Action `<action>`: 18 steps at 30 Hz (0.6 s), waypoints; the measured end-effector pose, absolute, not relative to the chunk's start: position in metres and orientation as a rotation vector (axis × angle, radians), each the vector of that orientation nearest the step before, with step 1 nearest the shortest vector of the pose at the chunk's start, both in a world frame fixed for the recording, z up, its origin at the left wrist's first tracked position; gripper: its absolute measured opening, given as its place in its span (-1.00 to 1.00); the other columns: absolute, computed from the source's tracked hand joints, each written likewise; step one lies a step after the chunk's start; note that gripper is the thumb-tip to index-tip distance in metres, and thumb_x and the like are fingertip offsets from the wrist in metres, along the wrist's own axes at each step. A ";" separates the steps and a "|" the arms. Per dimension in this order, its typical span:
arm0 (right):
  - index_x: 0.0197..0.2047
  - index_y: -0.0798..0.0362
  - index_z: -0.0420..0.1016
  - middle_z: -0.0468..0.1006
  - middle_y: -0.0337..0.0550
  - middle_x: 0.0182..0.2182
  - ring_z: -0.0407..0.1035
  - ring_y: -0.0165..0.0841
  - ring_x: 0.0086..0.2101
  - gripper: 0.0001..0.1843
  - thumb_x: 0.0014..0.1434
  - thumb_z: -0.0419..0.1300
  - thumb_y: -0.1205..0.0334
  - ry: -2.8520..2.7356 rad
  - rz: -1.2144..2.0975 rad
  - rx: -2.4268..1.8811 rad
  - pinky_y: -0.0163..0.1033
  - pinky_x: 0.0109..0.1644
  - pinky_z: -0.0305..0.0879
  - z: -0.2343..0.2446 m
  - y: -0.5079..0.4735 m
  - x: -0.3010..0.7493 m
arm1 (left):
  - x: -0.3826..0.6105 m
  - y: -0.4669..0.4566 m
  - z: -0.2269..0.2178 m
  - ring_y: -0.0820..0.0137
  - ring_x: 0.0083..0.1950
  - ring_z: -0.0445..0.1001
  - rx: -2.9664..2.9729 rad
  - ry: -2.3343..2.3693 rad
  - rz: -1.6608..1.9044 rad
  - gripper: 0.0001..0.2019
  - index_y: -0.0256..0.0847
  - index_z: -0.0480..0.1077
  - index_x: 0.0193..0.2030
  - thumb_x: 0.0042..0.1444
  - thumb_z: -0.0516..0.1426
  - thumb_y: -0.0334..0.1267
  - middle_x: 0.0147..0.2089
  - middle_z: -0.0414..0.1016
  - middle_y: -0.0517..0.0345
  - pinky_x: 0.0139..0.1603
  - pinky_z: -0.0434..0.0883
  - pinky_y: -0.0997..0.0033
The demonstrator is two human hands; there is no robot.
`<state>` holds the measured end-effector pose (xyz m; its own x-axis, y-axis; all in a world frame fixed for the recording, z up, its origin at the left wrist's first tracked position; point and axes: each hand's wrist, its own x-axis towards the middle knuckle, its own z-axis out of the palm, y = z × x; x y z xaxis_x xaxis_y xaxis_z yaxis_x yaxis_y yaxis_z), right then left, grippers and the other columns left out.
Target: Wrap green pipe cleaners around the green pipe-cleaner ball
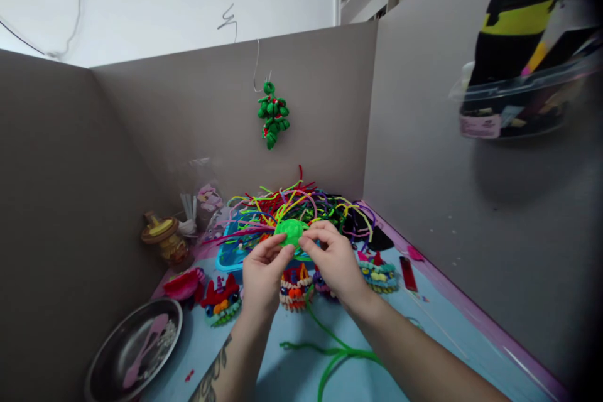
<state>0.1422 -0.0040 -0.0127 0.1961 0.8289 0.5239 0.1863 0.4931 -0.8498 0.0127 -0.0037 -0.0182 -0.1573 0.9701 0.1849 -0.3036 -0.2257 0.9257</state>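
Note:
A bright green, rounded piece of coiled pipe cleaner (289, 232) is held up in the middle, between my two hands. My left hand (264, 273) pinches its left and lower edge between thumb and fingers. On the other side, the thumb and fingertips of my right hand (333, 259) close on its right edge. Long green pipe cleaners (342, 347) trail over the table below my right wrist. Just under the hands stands an orange and cream pipe-cleaner figure (296, 292), partly covered by them.
Behind my hands, a blue tray (226, 262) overflows with coloured pipe cleaners (287, 198). A metal bowl (174, 320) with a pink tool sits at left. Finished figures (221, 301) line the table. Grey partitions (320, 94) enclose it; a clear bin (513, 97) hangs at right.

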 end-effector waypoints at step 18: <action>-0.13 0.01 0.53 0.38 -0.03 -0.08 0.33 -0.20 -0.05 -0.71 0.04 0.30 0.16 -1.517 0.327 -0.979 -0.12 0.04 0.29 -0.016 -0.007 0.139 | 0.007 0.004 -0.021 0.48 -0.41 0.48 0.948 0.954 1.704 -0.64 -0.26 0.54 -0.24 -0.27 0.39 -0.29 -0.43 0.56 0.16 -0.32 0.39 0.50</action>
